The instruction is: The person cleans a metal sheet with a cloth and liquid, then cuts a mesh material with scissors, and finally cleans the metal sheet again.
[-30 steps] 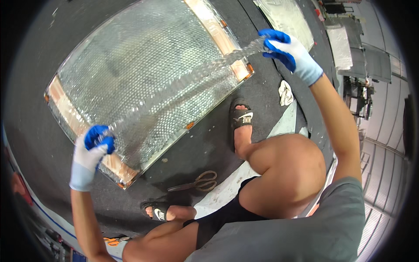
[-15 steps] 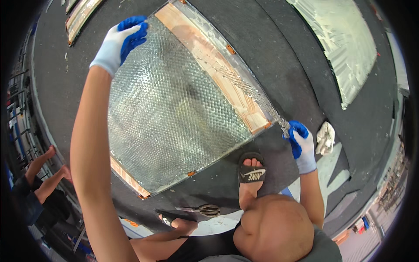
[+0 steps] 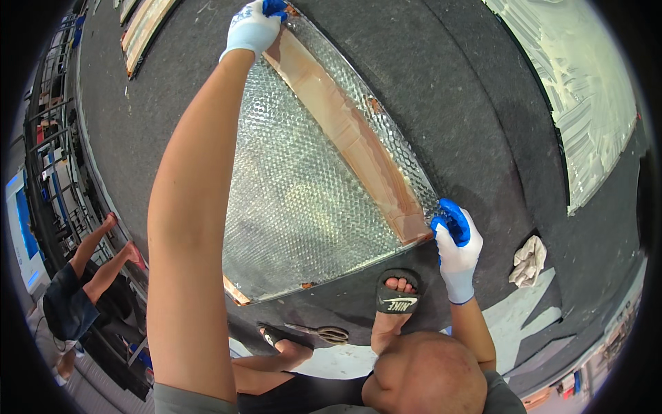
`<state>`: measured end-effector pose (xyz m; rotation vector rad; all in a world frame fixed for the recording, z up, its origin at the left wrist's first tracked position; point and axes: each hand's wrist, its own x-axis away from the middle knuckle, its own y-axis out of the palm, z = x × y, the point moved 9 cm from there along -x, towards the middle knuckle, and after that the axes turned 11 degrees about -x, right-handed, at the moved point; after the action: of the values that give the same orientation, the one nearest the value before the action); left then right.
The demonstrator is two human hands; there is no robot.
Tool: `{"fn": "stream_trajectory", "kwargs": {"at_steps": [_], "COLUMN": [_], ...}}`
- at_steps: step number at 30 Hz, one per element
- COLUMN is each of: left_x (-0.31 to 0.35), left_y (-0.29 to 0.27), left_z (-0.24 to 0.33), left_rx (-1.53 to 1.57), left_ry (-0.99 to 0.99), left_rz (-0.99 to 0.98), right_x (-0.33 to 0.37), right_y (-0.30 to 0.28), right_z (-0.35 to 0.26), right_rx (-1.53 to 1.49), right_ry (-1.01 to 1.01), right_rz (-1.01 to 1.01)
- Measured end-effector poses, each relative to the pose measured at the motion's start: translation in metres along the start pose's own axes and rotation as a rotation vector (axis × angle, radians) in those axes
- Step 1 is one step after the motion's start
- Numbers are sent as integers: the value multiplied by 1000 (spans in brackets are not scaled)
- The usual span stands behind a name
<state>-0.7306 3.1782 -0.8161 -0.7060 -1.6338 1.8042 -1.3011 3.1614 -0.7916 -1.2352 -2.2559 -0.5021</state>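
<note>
On the dark floor lies a large frame-edged panel (image 3: 338, 271). A wide silvery honeycomb sheet (image 3: 296, 186) covers most of it. A glossy tan band (image 3: 341, 131) shows between that sheet and a narrow honeycomb strip (image 3: 358, 86) along the panel's right edge. My left hand (image 3: 254, 29), in a white and blue glove, is closed at the strip's far end; its fingertips are partly hidden. At the near right corner, my gloved right hand (image 3: 460, 238) pinches the strip's other end with curled fingers.
Scissors (image 3: 331, 335) lie by my sandalled feet, close to the panel's near edge. To the right are a crumpled rag (image 3: 528, 262) and a white-coated panel (image 3: 579, 90). More pieces (image 3: 148, 31) rest at the far left. Another person (image 3: 72, 297) sits at the left.
Both hands have brought the honeycomb strip down along the panel's right edge; it hung stretched between them before. My left hand moved right and farther away, my right hand slightly left and nearer.
</note>
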Motion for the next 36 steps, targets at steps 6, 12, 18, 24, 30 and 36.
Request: {"fn": "stream_trajectory", "kwargs": {"at_steps": [6, 12, 18, 24, 30, 36], "left_x": [14, 17, 25, 20, 27, 50], "left_y": [-24, -30, -14, -11, -22, -22], "left_z": [29, 37, 32, 20, 42, 73], "left_rx": [-197, -149, -237, -338, -510, -576], "left_ry": [31, -92, -148, -215, -53, 79], "left_rz": [82, 16, -99, -125, 62, -160], "right_x": [-6, -12, -20, -22, -21, -14], "right_y": [4, 13, 15, 13, 15, 21], "right_z": [-8, -14, -17, -16, -16, -16], "right_rx": [161, 298, 319, 239, 482, 734], "right_ry": [-30, -127, -171, -172, -183, -284], "right_rz": [-43, -54, -46, -17, -39, -49]}}
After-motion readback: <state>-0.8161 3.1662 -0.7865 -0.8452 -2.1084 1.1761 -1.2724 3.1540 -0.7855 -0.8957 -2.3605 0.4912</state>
